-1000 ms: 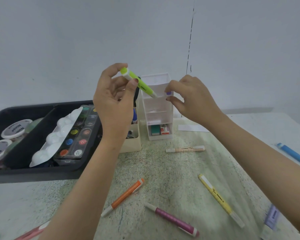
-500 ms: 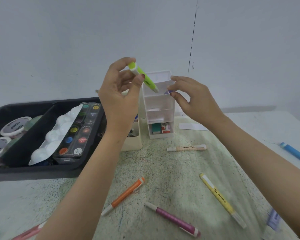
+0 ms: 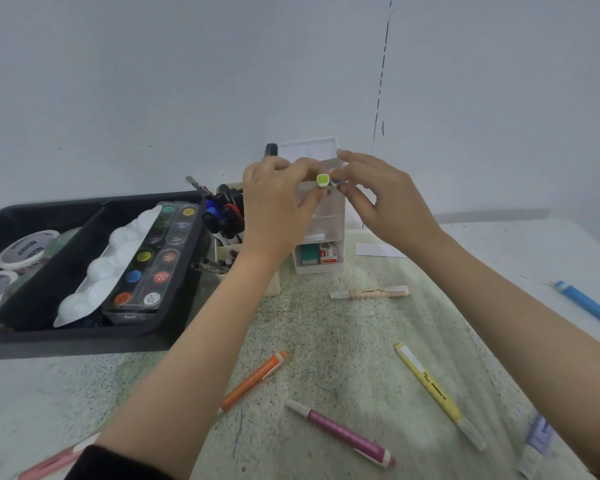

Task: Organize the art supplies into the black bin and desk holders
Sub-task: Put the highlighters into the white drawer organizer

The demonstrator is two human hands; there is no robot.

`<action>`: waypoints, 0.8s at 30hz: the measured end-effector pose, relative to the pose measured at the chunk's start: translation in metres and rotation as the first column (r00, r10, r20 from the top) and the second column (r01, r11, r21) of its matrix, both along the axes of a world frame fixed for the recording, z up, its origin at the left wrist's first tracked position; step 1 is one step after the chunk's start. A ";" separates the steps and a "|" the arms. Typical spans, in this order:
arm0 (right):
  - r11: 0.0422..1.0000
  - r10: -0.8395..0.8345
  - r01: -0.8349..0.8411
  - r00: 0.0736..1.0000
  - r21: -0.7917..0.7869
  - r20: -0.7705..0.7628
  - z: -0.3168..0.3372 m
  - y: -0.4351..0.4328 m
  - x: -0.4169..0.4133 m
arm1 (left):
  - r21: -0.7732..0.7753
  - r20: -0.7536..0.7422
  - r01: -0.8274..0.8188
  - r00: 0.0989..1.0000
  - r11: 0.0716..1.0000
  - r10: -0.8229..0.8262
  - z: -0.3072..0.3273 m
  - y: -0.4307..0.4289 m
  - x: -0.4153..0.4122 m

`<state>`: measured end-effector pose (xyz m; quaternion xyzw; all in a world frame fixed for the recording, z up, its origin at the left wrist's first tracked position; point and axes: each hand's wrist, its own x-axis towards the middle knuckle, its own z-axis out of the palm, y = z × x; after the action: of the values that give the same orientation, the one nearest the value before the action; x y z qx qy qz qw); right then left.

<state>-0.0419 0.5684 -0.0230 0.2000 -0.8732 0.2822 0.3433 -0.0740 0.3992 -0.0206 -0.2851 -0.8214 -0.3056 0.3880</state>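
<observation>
Head view is showing the job partway through. The left hand [image 3: 274, 206] is pinching a lime-green plastic highlighter [image 3: 322, 179] between thumb and fingertips over the white tiered plastic desk holder [image 3: 309, 147], not yet dropped in. The right hand [image 3: 388, 199] is hovering just beside it, fingers curled; whether they are gripping anything I cannot tell. The black plastic bin [image 3: 84, 337] is holding a watercolour pan set [image 3: 153, 258], a white moulded palette [image 3: 118, 258] and lidded paint jars [image 3: 25, 249]. The cream pen cup [image 3: 246, 271] is carrying dark markers. An orange marker [image 3: 253, 381], magenta marker [image 3: 340, 433], yellow highlighter [image 3: 437, 393] and peach marker [image 3: 369, 292] are lying loose, waiting.
</observation>
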 end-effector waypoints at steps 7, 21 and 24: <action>1.000 -0.018 0.018 1.000 -0.019 -0.010 -0.004 0.000 -0.004 | -0.064 -0.067 -0.055 0.996 0.996 0.051 0.002 0.005 -0.007; 0.997 0.012 -0.010 0.999 -0.073 0.029 -0.006 0.001 0.000 | -0.050 -0.093 -0.074 0.993 0.996 0.069 -0.001 0.007 -0.003; 0.999 0.015 -0.011 0.996 -0.047 0.088 -0.004 0.005 0.005 | -0.042 -0.051 -0.068 0.997 0.997 0.065 0.001 0.009 0.001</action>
<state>-0.0373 0.5738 -0.0267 0.1848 -0.8795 0.3131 0.3071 -0.0735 0.4080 -0.0200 -0.2736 -0.8271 -0.2671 0.4120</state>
